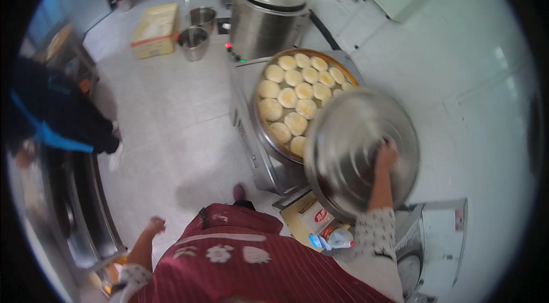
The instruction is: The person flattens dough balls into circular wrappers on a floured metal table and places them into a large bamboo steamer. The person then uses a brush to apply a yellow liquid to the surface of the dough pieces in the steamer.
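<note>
My right hand [388, 150] grips the handle at the centre of a large round metal lid [343, 153]. The lid is tilted and overlaps the right side of a wide round pan [274, 145], hiding part of what is in it. Many pale round flatbreads [296, 123] lie close together in the pan, several with yellowish tops. My left hand [155, 225] hangs at my side above the floor, away from the pan. It seems to hold nothing, and its fingers are partly curled and slightly blurred.
Behind the pan stands a tall lidded steel pot [268, 24]. A yellow carton [155, 30] and metal buckets [193, 43] are on the floor. A person in dark clothes [64, 105] is at the left by a steel counter [81, 200]. Packages [319, 217] lie below the lid.
</note>
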A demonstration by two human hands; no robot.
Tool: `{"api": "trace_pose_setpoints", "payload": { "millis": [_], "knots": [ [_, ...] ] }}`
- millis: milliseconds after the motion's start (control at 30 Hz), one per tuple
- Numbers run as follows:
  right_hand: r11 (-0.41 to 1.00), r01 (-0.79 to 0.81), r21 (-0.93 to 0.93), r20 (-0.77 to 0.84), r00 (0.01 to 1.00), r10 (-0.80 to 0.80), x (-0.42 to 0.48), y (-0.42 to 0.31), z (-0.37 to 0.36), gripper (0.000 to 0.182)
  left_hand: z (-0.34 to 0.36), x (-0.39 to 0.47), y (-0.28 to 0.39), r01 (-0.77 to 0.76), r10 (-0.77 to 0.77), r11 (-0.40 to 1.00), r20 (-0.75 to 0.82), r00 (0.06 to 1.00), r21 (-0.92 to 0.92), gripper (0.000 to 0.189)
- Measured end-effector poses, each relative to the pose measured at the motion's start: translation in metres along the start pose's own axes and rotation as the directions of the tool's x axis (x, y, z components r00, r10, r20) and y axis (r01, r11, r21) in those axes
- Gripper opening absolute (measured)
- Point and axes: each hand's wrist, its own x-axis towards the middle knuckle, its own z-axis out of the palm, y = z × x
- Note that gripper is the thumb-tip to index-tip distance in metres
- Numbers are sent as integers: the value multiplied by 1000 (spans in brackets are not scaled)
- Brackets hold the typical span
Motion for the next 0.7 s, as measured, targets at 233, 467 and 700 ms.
{"api": "trace_pose_setpoints", "payload": {
  "millis": [233,467,700],
  "knots": [
    [982,-85,168,198,979,51,44,-165,109,35,-9,-56,-37,357,-410,903,-232,882,-241,25],
    [981,-59,183,284,959,4,46,-231,161,34,-11,-79,-6,392,-437,897,-274,857,-205,29],
    [990,-97,106,347,936,55,56,-233,150,36,9,-71,-15,404,-474,868,-242,847,-288,31]
  ]
}}
